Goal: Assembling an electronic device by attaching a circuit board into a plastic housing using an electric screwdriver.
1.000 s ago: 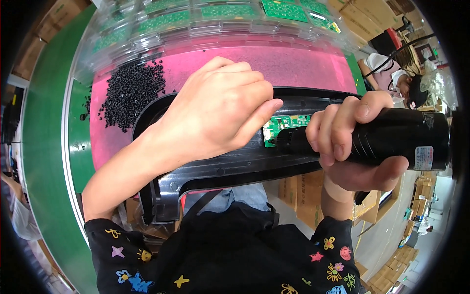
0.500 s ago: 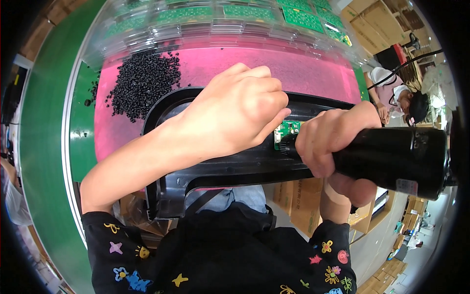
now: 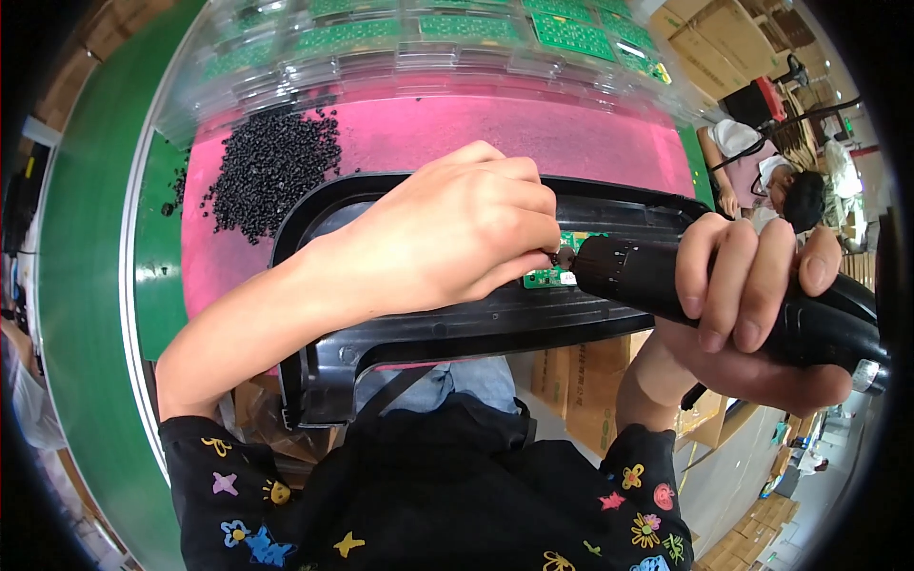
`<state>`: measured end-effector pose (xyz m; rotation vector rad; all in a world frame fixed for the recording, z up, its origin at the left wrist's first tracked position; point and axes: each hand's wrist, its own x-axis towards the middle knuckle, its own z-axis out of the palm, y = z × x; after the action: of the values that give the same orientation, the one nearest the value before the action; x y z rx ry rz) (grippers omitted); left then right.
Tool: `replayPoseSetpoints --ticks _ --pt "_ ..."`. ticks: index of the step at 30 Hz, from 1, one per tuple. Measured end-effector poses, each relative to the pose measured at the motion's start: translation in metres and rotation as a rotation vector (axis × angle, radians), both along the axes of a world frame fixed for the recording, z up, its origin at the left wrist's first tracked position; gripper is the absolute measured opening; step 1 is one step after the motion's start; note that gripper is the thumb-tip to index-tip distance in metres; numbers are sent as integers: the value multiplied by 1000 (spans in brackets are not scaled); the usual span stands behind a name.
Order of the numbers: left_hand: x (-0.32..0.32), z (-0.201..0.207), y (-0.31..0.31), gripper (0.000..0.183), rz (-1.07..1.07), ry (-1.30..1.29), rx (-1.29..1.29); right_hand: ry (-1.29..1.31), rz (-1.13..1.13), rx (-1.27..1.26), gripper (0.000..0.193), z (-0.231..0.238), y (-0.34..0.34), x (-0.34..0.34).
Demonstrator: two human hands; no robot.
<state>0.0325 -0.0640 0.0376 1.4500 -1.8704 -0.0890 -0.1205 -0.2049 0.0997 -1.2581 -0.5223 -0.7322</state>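
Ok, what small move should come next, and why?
Probably ease the black power tool down toward the green circuit board: your right hand grips it, its tip shows over that board, and your left hand is close beside that tip.

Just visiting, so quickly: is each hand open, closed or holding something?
Left hand: closed, fingers curled; whether it pinches something can't be told.
Right hand: closed around the black cylindrical tool.

brown carton (image 3: 605,381): lettering too small to read
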Motion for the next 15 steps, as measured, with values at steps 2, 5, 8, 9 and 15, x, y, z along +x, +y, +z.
replayPoseSetpoints --ticks 2,5,8,9,15 --pt "0 2 -2 15 -8 5 -8 -18 -3 15 60 2 -1 -2" --pt "2 2 -3 17 -32 50 13 -48 -9 48 60 2 -4 -5" --pt "1 0 -5 27 -95 204 84 -2 -16 40 58 4 -9 -14" --pt "-1 2 -5 27 -108 203 81 42 -59 22 57 6 -12 -20" --pt "5 6 -1 29 81 -70 212 344 -348 31 61 -14 -34 -33"
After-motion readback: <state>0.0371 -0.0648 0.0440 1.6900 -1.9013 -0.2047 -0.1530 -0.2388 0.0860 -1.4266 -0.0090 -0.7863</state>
